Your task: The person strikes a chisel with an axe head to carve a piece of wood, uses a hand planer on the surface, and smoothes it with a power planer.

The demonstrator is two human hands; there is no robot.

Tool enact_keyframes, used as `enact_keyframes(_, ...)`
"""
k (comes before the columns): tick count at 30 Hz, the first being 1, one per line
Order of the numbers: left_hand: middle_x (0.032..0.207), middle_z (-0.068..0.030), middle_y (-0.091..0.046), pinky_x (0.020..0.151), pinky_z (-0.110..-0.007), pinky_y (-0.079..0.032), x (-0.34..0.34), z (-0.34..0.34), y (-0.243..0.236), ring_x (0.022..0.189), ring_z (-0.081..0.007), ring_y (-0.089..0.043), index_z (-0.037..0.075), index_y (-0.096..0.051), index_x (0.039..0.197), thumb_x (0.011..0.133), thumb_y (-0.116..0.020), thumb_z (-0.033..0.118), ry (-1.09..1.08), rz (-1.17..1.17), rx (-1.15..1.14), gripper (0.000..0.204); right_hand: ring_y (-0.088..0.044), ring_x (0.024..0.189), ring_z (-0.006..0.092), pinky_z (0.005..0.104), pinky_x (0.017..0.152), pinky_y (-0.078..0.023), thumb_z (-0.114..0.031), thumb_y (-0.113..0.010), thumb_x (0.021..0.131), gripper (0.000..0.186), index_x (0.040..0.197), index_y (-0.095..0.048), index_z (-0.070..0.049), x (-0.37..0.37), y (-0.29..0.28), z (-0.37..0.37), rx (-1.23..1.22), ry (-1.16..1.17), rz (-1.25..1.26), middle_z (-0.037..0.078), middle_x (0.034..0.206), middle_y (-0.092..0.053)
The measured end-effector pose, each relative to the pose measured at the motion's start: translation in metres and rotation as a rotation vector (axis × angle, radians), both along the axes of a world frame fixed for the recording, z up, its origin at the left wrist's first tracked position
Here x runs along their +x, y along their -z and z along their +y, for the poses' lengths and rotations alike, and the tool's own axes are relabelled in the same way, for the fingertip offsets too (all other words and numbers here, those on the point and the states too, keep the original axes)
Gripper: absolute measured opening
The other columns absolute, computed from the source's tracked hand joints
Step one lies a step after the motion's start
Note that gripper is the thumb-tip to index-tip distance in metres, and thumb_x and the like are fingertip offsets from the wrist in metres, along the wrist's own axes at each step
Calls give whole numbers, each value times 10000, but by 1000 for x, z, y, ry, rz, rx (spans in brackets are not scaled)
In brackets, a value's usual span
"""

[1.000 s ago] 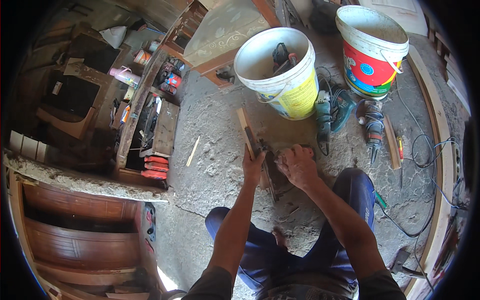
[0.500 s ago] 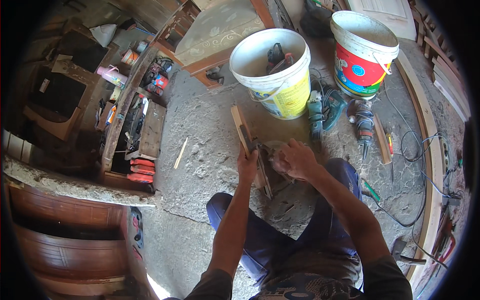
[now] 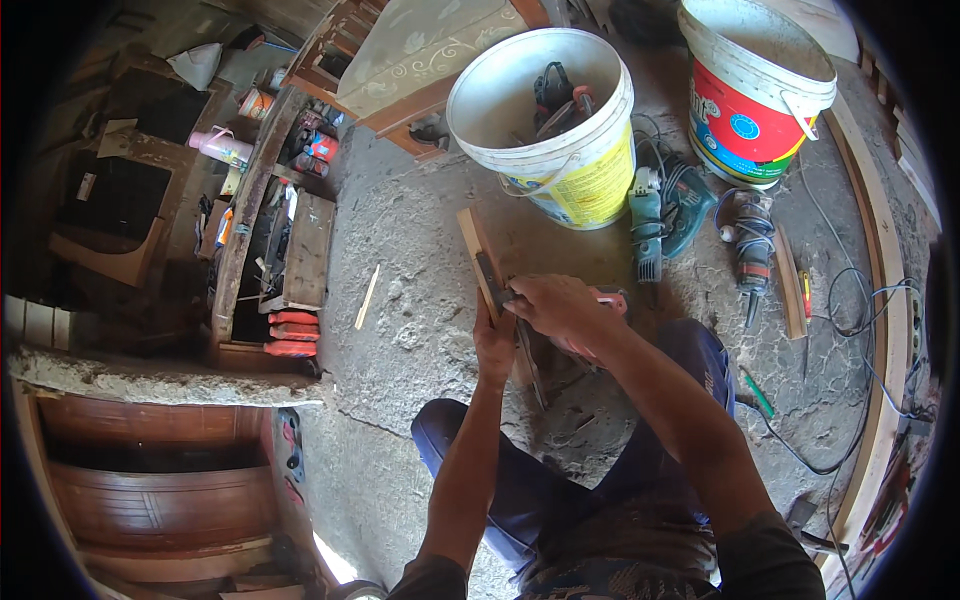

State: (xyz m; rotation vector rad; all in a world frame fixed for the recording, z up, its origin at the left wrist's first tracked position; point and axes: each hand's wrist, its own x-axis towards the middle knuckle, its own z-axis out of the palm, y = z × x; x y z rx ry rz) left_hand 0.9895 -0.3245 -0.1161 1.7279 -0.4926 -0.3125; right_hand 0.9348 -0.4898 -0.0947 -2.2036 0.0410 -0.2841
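Note:
My left hand (image 3: 494, 340) is closed around a narrow wooden piece (image 3: 470, 230) with a dark metal strip (image 3: 488, 270) lying along it. My right hand (image 3: 555, 305) is closed at that strip, its fingertips just beside my left hand; exactly what it grips is partly hidden. A red-and-metal tool (image 3: 610, 302), probably a power tool, shows behind and beneath my right hand, mostly covered by it. Just beyond stands a white bucket with a yellow label (image 3: 580, 185), tools inside, and beside that lie a teal grinder (image 3: 648, 225) and a second corded grinder (image 3: 750, 250).
A red-labeled bucket (image 3: 745, 120) stands back right, near cords and a long board (image 3: 870, 220). A cluttered wooden rack (image 3: 310, 250) with orange bottles (image 3: 293, 332) is at left, above curved wooden panels (image 3: 160, 500). A thin stick (image 3: 367, 297) lies on the floor.
My right hand has moved left, from on top of the red tool onto the metal strip by my left hand. My left hand still holds the wood; the view has shifted slightly.

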Motion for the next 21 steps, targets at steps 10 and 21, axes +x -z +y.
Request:
enact_keyframes(10,1105,-57,-633,861,-266,-497,13,1,7,984,-134,-601,-4,-424,1490,1015,-509,89,-1,-70,17,491,-678,897,430,542,758,-507,-366,-607,996,315,1027,-605,-52,5,0,5,42,-27,-17,191,911,-699)
enact_keyframes(21,1215,-125,-647,913,-295,-513,11,8,8,1065,-189,-630,-30,-324,1537,1013,-491,82,8,-18,31,561,-675,896,444,544,760,-506,-387,-582,1013,333,1073,-579,-59,2,-11,4,-21,-54,58,207,897,-697)
